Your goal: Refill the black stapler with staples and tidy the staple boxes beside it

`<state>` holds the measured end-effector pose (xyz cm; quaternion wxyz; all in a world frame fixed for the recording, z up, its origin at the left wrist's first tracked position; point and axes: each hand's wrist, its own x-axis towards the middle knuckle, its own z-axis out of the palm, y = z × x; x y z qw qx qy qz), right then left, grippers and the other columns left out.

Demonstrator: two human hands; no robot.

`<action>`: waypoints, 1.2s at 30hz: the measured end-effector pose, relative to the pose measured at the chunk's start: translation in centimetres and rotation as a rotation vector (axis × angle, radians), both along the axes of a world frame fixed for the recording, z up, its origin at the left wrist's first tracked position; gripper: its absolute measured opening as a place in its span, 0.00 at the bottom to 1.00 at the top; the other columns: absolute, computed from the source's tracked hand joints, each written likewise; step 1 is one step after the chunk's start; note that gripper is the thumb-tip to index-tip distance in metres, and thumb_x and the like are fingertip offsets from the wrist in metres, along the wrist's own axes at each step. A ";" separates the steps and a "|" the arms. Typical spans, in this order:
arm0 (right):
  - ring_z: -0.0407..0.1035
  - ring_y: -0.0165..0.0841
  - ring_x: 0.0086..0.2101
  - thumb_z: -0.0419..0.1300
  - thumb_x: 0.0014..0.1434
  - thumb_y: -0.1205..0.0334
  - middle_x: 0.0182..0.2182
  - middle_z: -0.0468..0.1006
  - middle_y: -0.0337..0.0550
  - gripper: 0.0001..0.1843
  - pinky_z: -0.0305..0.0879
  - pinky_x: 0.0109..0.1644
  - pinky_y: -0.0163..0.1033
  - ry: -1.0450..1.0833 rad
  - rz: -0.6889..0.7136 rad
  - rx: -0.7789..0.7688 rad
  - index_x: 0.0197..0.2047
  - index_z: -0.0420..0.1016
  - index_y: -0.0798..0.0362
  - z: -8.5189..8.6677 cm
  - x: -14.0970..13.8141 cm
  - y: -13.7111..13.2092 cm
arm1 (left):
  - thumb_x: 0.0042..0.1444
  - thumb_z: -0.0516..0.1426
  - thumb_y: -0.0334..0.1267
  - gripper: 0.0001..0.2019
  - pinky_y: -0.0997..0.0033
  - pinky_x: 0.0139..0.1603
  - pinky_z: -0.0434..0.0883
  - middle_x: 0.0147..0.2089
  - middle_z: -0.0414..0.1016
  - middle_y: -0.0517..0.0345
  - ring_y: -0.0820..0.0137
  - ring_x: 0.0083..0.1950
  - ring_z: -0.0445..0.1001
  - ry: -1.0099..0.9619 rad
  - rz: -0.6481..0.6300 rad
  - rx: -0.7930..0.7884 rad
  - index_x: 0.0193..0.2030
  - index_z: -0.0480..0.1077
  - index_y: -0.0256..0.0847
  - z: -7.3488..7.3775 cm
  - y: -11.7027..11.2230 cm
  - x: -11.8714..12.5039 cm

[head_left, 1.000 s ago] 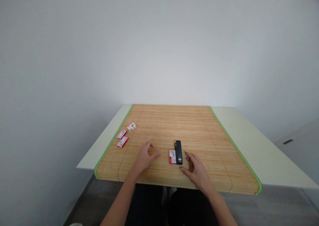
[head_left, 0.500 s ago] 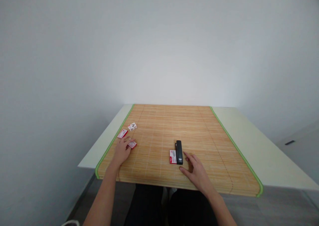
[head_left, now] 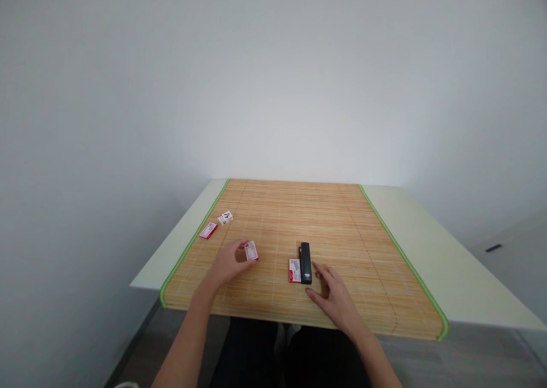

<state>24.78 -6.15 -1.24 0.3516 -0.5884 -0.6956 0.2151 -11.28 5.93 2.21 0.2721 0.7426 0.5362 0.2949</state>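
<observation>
Between the thumb and fingers of my left hand (head_left: 228, 262) is a small red-and-white box (head_left: 251, 250), gripped by its edges over the left half of the mat. A black stapler (head_left: 305, 262) lies lengthwise near the mat's front. Against its left side is another red-and-white box (head_left: 294, 270), flat on the mat. My right hand (head_left: 333, 297) rests just right of the stapler, thumb and fingers apart, with nothing in it. Farther left lie a red-edged box (head_left: 208, 230) and a white box with dark markings (head_left: 225, 217).
A bamboo mat (head_left: 290, 211) with green borders covers the middle of a white table (head_left: 427, 245). Pale walls (head_left: 273, 92) rise behind the table and at both sides. My legs are under the front edge.
My left hand has taken hold of the nearest left box and carried it right, toward the stapler. My right hand has stayed nearly still. The view has shifted slightly.
</observation>
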 end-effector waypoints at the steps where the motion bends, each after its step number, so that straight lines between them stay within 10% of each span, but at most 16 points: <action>1: 0.71 0.44 0.48 0.65 0.59 0.57 0.47 0.74 0.47 0.36 0.70 0.56 0.51 0.001 0.003 -0.002 0.70 0.64 0.45 -0.1 0.0 0.0 | 0.52 0.67 0.51 0.33 0.53 0.61 0.71 0.59 0.75 0.48 0.56 0.57 0.75 -0.042 -0.064 -0.004 0.63 0.69 0.45 0.5 -0.5 1.8; 9: 0.71 0.43 0.47 0.65 0.60 0.56 0.46 0.75 0.46 0.35 0.70 0.55 0.50 0.012 -0.011 0.001 0.69 0.64 0.46 -0.1 -0.1 0.0 | 0.50 0.70 0.47 0.30 0.55 0.64 0.67 0.60 0.75 0.52 0.55 0.61 0.72 -0.088 -0.375 0.054 0.61 0.72 0.49 1.6 -3.3 11.2; 36: 0.70 0.38 0.34 0.61 0.60 0.61 0.33 0.76 0.42 0.07 0.67 0.40 0.42 0.027 -0.052 0.037 0.42 0.75 0.50 0.6 -1.6 0.3 | 0.49 0.70 0.57 0.38 0.48 0.69 0.58 0.63 0.74 0.54 0.54 0.63 0.68 0.005 -0.363 0.083 0.67 0.68 0.57 -2.0 -3.4 11.7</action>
